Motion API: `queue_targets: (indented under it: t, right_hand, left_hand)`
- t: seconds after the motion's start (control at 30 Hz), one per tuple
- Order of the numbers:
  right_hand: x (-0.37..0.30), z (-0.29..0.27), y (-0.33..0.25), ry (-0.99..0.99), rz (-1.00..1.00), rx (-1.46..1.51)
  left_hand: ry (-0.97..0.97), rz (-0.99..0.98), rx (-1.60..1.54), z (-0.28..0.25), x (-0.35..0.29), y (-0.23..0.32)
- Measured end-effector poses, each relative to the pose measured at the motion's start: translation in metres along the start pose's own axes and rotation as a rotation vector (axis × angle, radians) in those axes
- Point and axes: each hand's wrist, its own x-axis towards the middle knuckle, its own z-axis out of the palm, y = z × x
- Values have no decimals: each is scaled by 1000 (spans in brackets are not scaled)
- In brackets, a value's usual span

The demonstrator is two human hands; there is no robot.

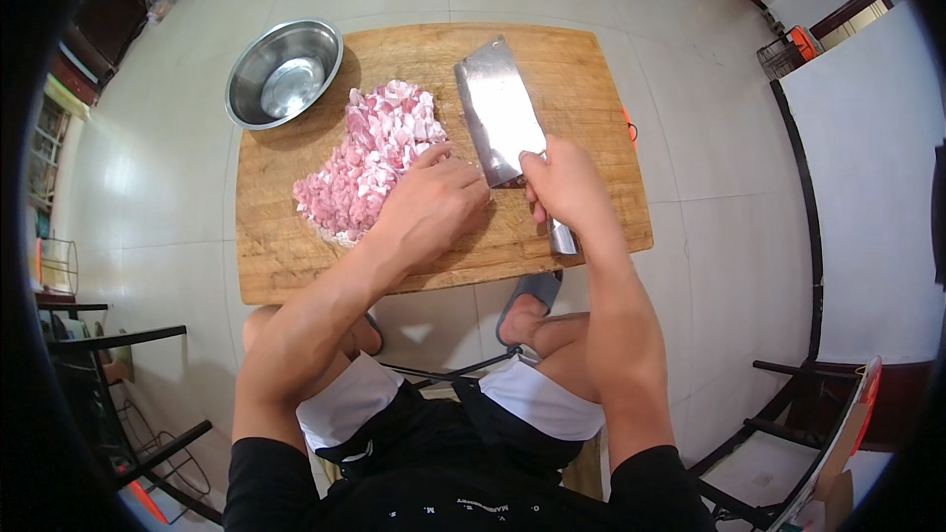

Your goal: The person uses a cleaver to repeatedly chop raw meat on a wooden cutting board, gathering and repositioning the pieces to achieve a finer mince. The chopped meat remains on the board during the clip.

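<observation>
A broad cleaver (pixel 498 103) lies at a slant over the wooden cutting board (pixel 394 281), its blade pointing away from me. My right hand (pixel 570 185) is wrapped round its metal handle, with the thumb up by the blade. Left of the blade is a heap of chopped pale pink meat (pixel 370 153). At the heap's right edge my left hand (pixel 439 202) is bent over with curled fingers, close to the cleaver's lower corner. Its palm hides whatever the fingers press or hold.
A steel bowl (pixel 286 74) stands at the board's far left corner, with no food visible in it. Below the board are my knees and slippers (pixel 532 300). Dark metal frames flank me at lower left and lower right. Light tiles (pixel 680 256) cover the floor.
</observation>
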Motion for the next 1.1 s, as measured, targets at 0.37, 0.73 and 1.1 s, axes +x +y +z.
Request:
queue_targets:
  t: [0.37,0.73,1.1]
  right_hand:
    - [-66,-17,-1,90,-111,-9]
    - [-99,3,1,75,-280,-331]
    - [-76,17,-21,30,-252,-530]
  left_hand:
    - [171,-179,48,1,3,1]
    - [139,-107,64,1,-2,1]
    - [107,-95,-6,4,-3,-2]
